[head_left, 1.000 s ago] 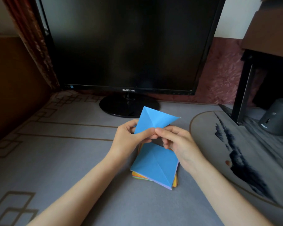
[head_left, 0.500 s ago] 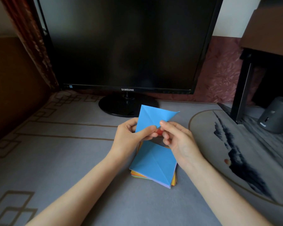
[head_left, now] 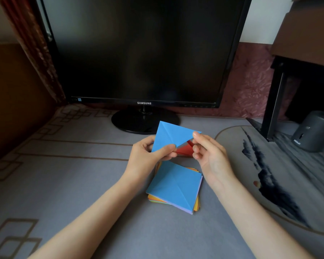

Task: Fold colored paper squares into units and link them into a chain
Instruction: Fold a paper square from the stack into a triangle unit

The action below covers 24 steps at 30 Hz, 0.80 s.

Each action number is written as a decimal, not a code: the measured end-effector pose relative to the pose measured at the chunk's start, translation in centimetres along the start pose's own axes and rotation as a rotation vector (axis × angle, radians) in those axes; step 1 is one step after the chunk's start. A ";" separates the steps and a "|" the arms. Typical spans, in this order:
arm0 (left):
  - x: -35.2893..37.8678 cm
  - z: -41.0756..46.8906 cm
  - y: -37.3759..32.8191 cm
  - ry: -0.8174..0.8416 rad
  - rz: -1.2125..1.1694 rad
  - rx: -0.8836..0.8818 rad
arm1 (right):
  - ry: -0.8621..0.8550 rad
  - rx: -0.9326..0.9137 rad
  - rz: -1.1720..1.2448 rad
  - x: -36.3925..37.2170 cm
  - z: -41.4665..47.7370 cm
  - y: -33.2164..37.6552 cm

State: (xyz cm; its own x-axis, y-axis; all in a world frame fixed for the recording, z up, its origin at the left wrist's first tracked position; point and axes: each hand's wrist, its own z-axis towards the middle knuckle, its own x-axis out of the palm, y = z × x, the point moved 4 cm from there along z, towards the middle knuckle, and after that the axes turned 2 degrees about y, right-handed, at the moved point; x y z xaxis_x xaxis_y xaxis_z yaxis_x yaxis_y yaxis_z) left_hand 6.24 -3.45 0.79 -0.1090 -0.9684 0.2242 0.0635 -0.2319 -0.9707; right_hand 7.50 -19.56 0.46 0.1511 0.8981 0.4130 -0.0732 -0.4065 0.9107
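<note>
Blue folded paper [head_left: 168, 136], left hand [head_left: 148, 157] pinching its 6 o'clock edge, right hand [head_left: 211, 156] pinching its 3 o'clock corner, paper stack [head_left: 176, 186] at 6 o'clock

A folded blue paper [head_left: 171, 136], triangular with sharp creases, was held up above the desk, one point up and one out to the right; the left hand [head_left: 150, 156] pinched its lower left corner, the right hand [head_left: 208, 156] its right tip; a red piece [head_left: 185, 150] showed just beneath it, partly hidden; below lay a stack of paper squares [head_left: 175, 186], turned cornerwise, its blue top sheet creased diagonally, with orange, yellow and lilac edges underneath.
</note>
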 end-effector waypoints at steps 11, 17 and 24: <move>-0.6 0.2 0.2 0.000 0.008 0.037 | 0.286 0.012 -0.396 1.9 -1.3 -0.8; -0.1 0.3 0.6 0.101 -0.008 0.003 | 0.137 -0.051 -0.378 1.2 -1.0 -0.7; 0.1 0.4 0.7 0.291 -0.069 -0.036 | 0.121 -0.024 -0.310 0.9 -1.0 -0.5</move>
State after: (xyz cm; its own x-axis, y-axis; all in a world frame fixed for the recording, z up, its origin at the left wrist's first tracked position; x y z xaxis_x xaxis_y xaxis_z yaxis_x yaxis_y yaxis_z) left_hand 6.69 -3.73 0.12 -0.3917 -0.8824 0.2607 0.0118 -0.2882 -0.9575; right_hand 6.73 -18.35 0.41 0.0516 0.9924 0.1113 -0.0655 -0.1078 0.9920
